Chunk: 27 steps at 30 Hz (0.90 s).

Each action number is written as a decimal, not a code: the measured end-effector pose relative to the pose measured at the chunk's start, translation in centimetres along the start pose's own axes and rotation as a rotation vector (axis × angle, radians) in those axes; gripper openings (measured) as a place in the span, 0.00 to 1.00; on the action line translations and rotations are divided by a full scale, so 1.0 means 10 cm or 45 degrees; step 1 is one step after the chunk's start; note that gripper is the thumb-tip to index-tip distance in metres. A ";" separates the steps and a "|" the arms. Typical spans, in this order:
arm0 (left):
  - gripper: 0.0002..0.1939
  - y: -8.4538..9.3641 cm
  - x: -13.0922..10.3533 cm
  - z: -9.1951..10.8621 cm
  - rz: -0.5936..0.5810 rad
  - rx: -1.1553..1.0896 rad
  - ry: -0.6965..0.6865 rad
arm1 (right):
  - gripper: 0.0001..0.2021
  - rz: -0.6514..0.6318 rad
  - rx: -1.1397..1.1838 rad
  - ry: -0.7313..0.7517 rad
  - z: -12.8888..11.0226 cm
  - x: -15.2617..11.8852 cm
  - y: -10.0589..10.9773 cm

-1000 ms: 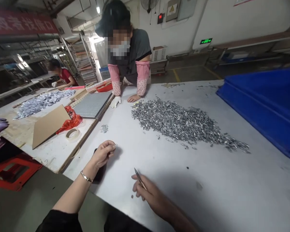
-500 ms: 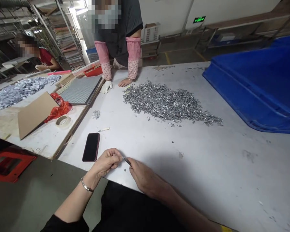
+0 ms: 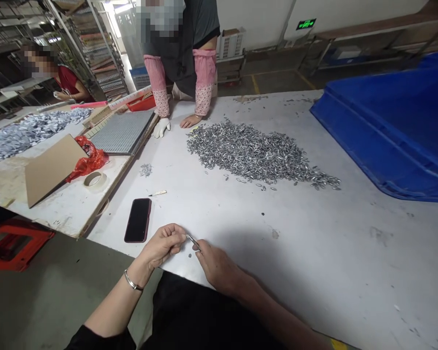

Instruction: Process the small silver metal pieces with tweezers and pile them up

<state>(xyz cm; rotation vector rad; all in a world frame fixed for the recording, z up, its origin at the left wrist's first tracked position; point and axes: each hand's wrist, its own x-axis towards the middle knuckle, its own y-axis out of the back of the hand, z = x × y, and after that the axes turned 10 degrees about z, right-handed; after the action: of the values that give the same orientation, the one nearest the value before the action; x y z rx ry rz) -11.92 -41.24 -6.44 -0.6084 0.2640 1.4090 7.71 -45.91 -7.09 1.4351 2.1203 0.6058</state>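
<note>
The black smartphone [image 3: 137, 220] lies flat on the white desk [image 3: 314, 243], near its front edge. Just to its right, the person's left hand [image 3: 164, 245] has thumb and forefinger pinched on a tiny piece [image 3: 187, 236], too small to identify. Farther right of the phone, the right hand [image 3: 217, 267] is clamped on a slim metal tool [image 3: 194, 241], tweezers by its shape, whose tip reaches the left fingertips. So the two hands are near each other, bridged by the tool. A silver bracelet [image 3: 132, 280] circles the left wrist, in front of the phone.

Just beyond the phone lies a pale-handled pointed tool [image 3: 158, 193], and past that a small cluster of metal bits [image 3: 146, 169]. Beyond the phone and to its right spreads the large heap of shiny, pointed-oval metal pieces [image 3: 255, 153], with strays around its edges. Blue plastic bins [image 3: 394, 131] stand well to the phone's right.

Straight beyond the phone, a co-worker in pink sleeves [image 3: 205, 73] leans on the desk with a white-gloved hand [image 3: 162, 128] and a bare hand [image 3: 191, 121], both palm down. On the adjoining desk, left of the phone, are a tape roll [image 3: 102, 183], a red plastic bag [image 3: 89, 160] and a tilted brown board [image 3: 51, 170].
</note>
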 end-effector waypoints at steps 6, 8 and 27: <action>0.23 -0.20 -0.02 -0.40 0.191 -0.202 -0.204 | 0.09 0.089 0.070 -0.026 0.04 0.03 -0.11; 0.21 -0.25 -0.01 -0.50 0.282 -0.215 -0.312 | 0.09 0.065 0.001 -0.048 0.01 0.03 -0.09; 0.22 -0.11 -0.03 -0.44 0.242 0.226 -0.306 | 0.09 -0.033 -0.158 0.048 -0.06 -0.05 0.04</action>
<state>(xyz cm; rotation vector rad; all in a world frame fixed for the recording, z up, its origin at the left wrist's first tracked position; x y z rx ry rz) -10.15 -43.93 -9.61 -0.2694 0.2567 1.6058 7.78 -46.28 -6.24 1.3371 2.0878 0.7465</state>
